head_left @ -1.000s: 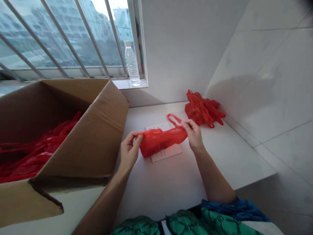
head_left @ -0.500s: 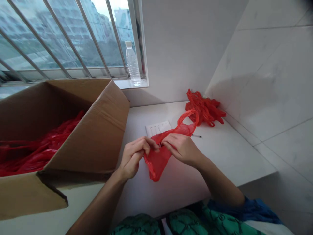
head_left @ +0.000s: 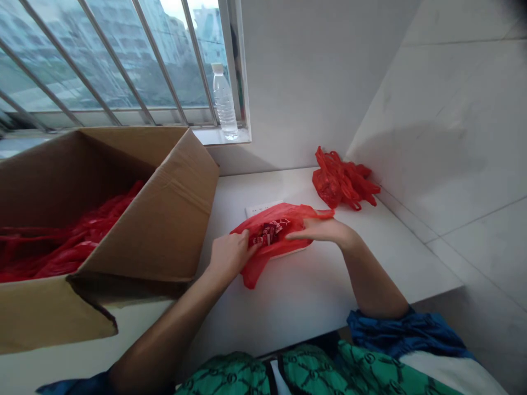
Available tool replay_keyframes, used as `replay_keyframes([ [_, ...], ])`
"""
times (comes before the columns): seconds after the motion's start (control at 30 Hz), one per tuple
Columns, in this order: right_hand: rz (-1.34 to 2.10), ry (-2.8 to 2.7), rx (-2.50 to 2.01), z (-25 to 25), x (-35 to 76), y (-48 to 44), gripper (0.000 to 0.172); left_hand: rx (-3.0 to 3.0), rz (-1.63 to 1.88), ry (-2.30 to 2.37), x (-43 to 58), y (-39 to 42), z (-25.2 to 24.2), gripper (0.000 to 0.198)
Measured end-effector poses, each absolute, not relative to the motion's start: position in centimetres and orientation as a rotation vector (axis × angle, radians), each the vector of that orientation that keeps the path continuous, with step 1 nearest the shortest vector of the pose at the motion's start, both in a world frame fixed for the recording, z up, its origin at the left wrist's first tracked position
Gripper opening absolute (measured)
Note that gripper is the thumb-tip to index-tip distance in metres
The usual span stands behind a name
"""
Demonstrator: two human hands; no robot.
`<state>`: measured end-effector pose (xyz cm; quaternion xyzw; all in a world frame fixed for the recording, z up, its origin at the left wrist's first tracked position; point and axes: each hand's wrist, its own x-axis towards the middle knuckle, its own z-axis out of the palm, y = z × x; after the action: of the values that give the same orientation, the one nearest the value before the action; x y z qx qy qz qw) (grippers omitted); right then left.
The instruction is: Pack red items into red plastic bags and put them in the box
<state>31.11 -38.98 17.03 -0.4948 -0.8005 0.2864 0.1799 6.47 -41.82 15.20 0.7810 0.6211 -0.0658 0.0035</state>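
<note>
To my left stands one brown open-topped cardboard box (head_left: pixel 181 197); between my two hands, one thin red plastic bag (head_left: pixel 267 253) stretches crosswise. My left hand (head_left: pixel 231 253) pinches its left rim; my right hand (head_left: pixel 320 229) reaches its mouth, grip unclear. Dark-red printed packets (head_left: pixel 269 232), too jumbled to count, lie inside, just beside both fingertips.

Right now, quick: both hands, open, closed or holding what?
Left hand: closed on the edge of the red bag.
Right hand: at the bag's mouth; fingers partly hidden, so open or closed cannot be told.
</note>
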Motion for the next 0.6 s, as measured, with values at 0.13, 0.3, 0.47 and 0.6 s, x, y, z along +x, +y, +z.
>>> replay_keyframes([
  [0.13,1.309,-2.119,-1.531,16.3,33.3,-38.2,0.050,2.472,-0.349,1.806,5.1,-42.2,15.3,0.047],
  [0.3,1.382,-1.988,-1.287,17.0,32.9,-39.2,0.053,2.666,-0.148,1.711,5.9,-42.4,16.2,0.059],
  [0.47,1.271,-1.631,-1.104,15.6,31.9,-37.5,0.047,2.573,-0.199,1.773,6.0,-41.0,15.3,0.037],
  [0.6,1.066,-1.554,-1.229,12.8,31.9,-36.0,0.041,2.469,-0.263,1.762,5.2,-40.5,14.3,0.044],
])
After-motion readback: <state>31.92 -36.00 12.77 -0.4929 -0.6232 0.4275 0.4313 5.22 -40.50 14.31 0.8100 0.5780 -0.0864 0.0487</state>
